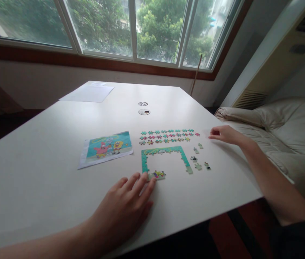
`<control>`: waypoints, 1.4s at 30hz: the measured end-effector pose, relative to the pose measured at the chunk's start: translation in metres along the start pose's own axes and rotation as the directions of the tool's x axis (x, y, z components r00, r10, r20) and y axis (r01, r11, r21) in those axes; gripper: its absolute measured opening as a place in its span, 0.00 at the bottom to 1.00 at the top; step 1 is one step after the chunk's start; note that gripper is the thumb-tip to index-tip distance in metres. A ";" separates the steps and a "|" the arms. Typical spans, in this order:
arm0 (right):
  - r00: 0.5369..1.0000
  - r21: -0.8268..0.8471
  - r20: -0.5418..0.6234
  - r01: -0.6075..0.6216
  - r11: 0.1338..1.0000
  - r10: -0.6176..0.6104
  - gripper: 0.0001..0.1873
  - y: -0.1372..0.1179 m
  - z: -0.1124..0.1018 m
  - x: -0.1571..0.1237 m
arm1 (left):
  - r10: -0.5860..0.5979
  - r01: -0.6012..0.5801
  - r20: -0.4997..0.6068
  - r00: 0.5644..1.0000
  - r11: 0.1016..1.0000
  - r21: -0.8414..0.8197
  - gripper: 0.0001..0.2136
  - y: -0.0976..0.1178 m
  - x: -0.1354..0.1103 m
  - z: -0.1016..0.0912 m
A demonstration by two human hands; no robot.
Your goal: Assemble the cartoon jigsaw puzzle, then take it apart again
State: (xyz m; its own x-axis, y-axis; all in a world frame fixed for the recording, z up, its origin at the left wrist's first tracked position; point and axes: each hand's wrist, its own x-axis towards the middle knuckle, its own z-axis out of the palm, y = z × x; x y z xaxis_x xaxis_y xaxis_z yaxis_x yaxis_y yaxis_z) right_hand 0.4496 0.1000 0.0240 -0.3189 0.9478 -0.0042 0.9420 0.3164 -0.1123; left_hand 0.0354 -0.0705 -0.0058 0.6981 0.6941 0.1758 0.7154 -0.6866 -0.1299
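My left hand (126,201) lies spread on the table, its fingertips touching the lower left corner of a partly joined jigsaw puzzle (161,151). That puzzle forms a teal frame with an open middle and a gap along its lower edge. Right of it, my right hand (226,133) rests with curled fingers, and no piece shows in them. Loose puzzle pieces (165,136) lie in three rows above the frame. Several greenish and dark pieces (198,166) are scattered between the frame and my right forearm.
A printed cartoon picture (109,145) lies left of the puzzle. White paper (87,92) is at the table's far left corner. Two round inserts (144,112) sit farther back on the white table (46,162). A pale sofa (298,122) stands to the right.
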 end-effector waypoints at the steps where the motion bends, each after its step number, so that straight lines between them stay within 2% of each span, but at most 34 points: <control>1: 1.000 0.010 -0.008 -0.006 1.000 0.006 0.15 0.000 -0.001 -0.001 | 0.001 -0.001 0.000 1.000 1.000 0.002 0.18 0.000 0.000 0.000; 8: 1.000 0.065 0.004 -0.008 0.998 0.007 0.17 -0.005 -0.008 -0.008 | 0.007 -0.007 -0.025 1.000 1.000 0.018 0.18 0.000 0.001 -0.003; 12: 0.999 0.092 0.021 -0.027 0.995 0.025 0.16 -0.005 -0.006 -0.007 | 0.145 -0.142 -0.075 0.987 0.989 0.042 0.16 0.001 -0.001 -0.004; 17: 0.999 0.104 0.025 -0.033 0.994 0.031 0.17 -0.004 -0.004 -0.006 | 0.232 -0.234 -0.035 0.972 0.970 -0.065 0.16 0.006 0.003 -0.002; 22: 0.999 0.123 0.046 0.002 0.992 -0.008 0.18 -0.015 -0.004 -0.005 | 0.224 -0.224 -0.013 0.974 0.965 -0.139 0.17 0.009 0.011 -0.004; 32: 0.978 0.278 0.109 0.144 0.950 -0.180 0.15 -0.059 -0.006 -0.011 | 0.224 -0.221 0.006 0.974 0.963 -0.154 0.18 0.006 0.011 0.000; 39: 0.948 0.354 0.200 0.166 0.921 -0.248 0.23 -0.073 0.000 -0.011 | 0.212 -0.206 0.020 0.977 0.963 -0.172 0.18 0.006 0.010 0.000; 42: 0.933 0.369 0.248 0.157 0.916 -0.260 0.24 -0.073 0.002 -0.009 | 0.213 -0.207 0.016 0.977 0.962 -0.177 0.18 0.007 0.011 0.000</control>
State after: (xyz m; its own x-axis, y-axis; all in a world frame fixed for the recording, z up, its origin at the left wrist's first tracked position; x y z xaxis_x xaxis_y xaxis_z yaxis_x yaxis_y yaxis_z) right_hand 0.3832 0.0683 0.0301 -0.5686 0.7922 -0.2215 0.7741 0.4243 -0.4698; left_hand 0.0476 -0.0675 -0.0048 0.8351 0.5349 0.1287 0.5381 -0.8428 0.0114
